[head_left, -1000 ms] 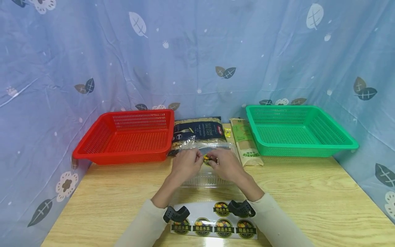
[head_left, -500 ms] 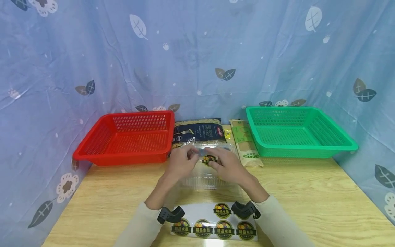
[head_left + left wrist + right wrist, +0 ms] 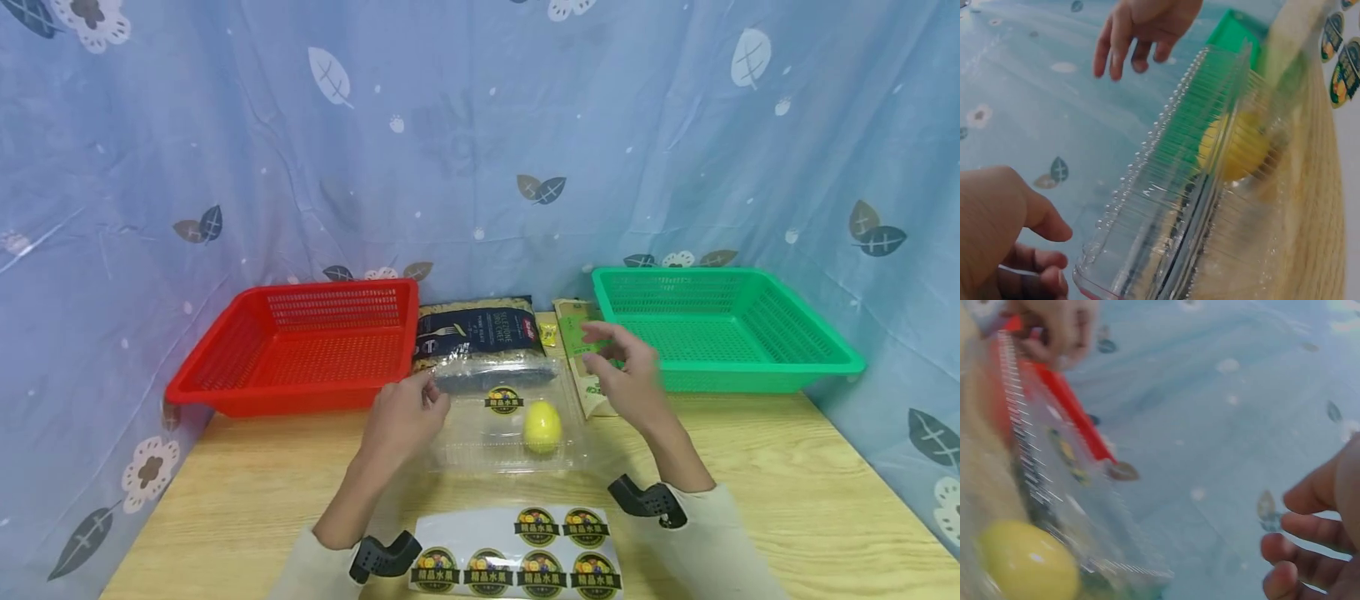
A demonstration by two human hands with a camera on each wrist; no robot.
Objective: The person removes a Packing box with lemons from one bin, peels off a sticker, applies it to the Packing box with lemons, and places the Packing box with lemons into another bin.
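A clear plastic clamshell box (image 3: 480, 429) stands in mid-table in the head view. One round fruit label (image 3: 503, 401) is on its lid, and a yellow lemon (image 3: 542, 427) shows through the plastic at the right. My left hand (image 3: 406, 419) is beside the box's left edge, its fingers loosely bent and apart in the left wrist view. My right hand (image 3: 628, 373) is raised to the right of the box, overlapping a green and tan packet (image 3: 573, 337). In the right wrist view its fingers (image 3: 1297, 556) are spread with nothing between them.
A label sheet (image 3: 457, 533) with several round labels lies at the front. Behind the box are a pasta bag (image 3: 480, 329) and a small yellow sachet (image 3: 548, 334). A red basket (image 3: 292, 400) stands left, a green basket (image 3: 750, 379) right, before a blue curtain (image 3: 450, 150).
My hands have moved apart from above the box, the left one leftward, the right one rightward and up. The lid's label and the lemon have come into full view.
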